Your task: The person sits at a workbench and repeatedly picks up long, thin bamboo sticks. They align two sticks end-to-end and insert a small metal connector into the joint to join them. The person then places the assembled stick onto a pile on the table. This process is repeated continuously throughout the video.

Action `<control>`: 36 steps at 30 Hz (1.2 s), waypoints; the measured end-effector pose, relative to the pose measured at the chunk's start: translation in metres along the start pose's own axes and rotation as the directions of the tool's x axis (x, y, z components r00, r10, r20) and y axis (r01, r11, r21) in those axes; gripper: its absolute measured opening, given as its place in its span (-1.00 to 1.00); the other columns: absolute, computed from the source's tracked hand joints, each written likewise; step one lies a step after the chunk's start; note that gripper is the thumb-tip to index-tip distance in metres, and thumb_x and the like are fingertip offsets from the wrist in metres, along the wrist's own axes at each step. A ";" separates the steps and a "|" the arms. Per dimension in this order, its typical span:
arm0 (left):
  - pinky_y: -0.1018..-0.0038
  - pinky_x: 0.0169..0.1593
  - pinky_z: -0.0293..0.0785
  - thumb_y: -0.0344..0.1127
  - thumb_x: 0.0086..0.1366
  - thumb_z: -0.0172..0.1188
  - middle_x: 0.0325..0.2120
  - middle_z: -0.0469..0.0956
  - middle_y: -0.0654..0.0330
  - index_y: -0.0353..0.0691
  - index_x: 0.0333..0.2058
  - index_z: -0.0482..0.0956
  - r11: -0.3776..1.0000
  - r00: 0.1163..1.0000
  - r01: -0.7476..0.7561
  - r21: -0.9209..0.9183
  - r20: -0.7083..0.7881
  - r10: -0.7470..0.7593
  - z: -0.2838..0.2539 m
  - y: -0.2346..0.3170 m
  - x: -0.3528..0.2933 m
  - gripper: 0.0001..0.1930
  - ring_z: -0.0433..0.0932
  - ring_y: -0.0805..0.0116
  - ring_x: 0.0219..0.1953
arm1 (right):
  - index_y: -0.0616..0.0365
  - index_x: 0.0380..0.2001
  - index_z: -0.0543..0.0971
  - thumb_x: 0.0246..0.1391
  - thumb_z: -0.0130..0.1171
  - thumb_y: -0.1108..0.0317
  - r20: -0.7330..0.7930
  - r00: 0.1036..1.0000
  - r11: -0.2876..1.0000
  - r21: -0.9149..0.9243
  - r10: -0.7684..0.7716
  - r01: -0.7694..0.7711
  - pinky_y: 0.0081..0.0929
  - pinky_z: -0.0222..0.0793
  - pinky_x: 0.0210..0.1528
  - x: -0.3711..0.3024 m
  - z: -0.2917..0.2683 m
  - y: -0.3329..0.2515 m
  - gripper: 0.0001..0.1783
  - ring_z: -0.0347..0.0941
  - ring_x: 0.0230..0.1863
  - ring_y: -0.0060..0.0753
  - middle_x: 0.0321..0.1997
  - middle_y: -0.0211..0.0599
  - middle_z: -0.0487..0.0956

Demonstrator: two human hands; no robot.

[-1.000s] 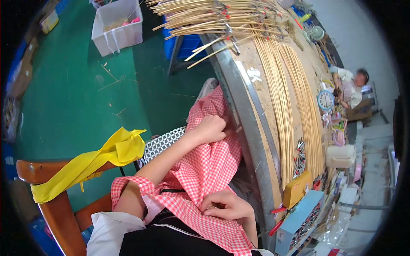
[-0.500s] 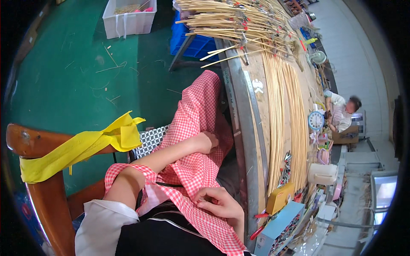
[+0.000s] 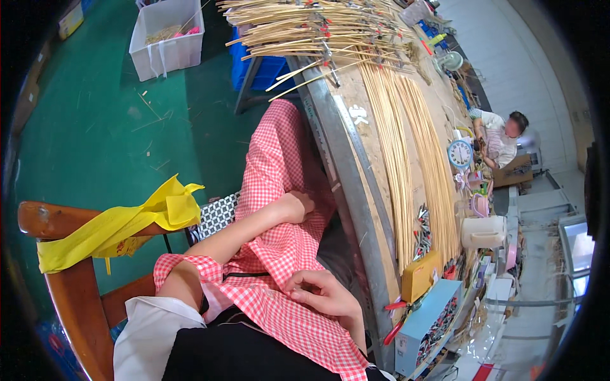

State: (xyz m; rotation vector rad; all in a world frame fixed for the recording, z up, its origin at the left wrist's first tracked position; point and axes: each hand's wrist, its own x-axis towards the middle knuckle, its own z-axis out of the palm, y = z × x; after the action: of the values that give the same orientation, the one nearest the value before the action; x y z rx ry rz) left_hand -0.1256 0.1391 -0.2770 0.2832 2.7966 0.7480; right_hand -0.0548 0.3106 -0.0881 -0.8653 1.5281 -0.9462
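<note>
My left hand (image 3: 301, 204) rests on the red-and-white gingham apron (image 3: 270, 171) over my lap. Its fingers dip into a fold of the cloth and are hidden. Closer to my body, my right hand (image 3: 325, 294) lies on the same apron with its fingers curled in and the thumb near the index finger. No object shows in it. Just right of that hand, on the bench edge, lie red-handled pliers or a similar tool (image 3: 395, 324), beside a yellow box (image 3: 419, 277) and a light blue box (image 3: 422, 330) full of small metal clips.
Along the workbench (image 3: 356, 136) lie long bundles of thin pale sticks (image 3: 387, 140); more sticks with clips (image 3: 318, 32) fill its far end. A wooden chair (image 3: 73, 286) with yellow cloth (image 3: 114, 225) stands left. Beyond are a white bin (image 3: 166, 60), clock (image 3: 459, 153) and another person (image 3: 499, 136).
The whole view has turned slightly, so the bench, bin and chair sit differently in the picture. Both my hands stay in about the same place on the apron.
</note>
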 end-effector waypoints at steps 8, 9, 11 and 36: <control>0.21 -0.11 0.53 -0.27 0.11 0.13 -0.25 0.61 -0.06 -0.27 -0.29 0.63 0.999 0.996 -0.032 0.028 -0.082 0.034 0.002 0.001 -0.006 -0.75 0.61 0.01 -0.17 | 0.27 -0.26 0.53 0.16 0.16 0.37 -0.008 1.000 1.000 0.000 -0.011 0.011 -0.61 0.33 -0.24 -0.001 -0.006 -0.013 -0.83 0.39 -0.32 -0.64 -0.37 -0.38 0.54; 0.21 -0.11 0.53 -0.28 0.10 0.13 -0.26 0.61 -0.06 -0.28 -0.30 0.62 0.999 0.995 -0.038 0.024 -0.092 0.040 0.002 0.002 -0.005 -0.76 0.61 0.01 -0.18 | 0.27 -0.26 0.53 0.16 0.16 0.38 -0.007 1.000 1.000 0.005 -0.014 0.014 -0.61 0.33 -0.23 -0.001 -0.007 -0.012 -0.83 0.40 -0.32 -0.64 -0.36 -0.38 0.54; 0.21 -0.12 0.53 -0.29 0.08 0.13 -0.28 0.61 -0.06 -0.28 -0.32 0.62 0.998 0.992 -0.057 0.028 -0.109 0.060 0.003 0.002 -0.006 -0.77 0.61 0.01 -0.19 | 0.28 -0.26 0.53 0.16 0.16 0.38 0.001 1.000 1.000 0.017 -0.024 0.024 -0.60 0.35 -0.22 -0.001 -0.007 -0.009 -0.83 0.41 -0.31 -0.64 -0.36 -0.37 0.55; 0.22 -0.05 0.52 -0.36 0.09 0.11 -0.18 0.59 -0.09 -0.31 -0.21 0.60 0.997 0.999 -0.034 0.069 0.015 0.033 0.017 -0.021 0.006 -0.72 0.57 -0.01 -0.09 | 0.32 -0.23 0.51 0.16 0.13 0.40 -0.048 0.993 0.994 0.011 -0.108 0.109 -0.55 0.40 -0.17 0.002 -0.005 0.006 -0.81 0.48 -0.28 -0.56 -0.34 -0.28 0.59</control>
State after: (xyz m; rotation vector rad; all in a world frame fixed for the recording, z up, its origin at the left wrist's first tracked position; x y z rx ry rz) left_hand -0.1299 0.1302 -0.3032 0.3466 2.8151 0.6555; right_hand -0.0603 0.3123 -0.0935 -0.9300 1.5254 -1.0613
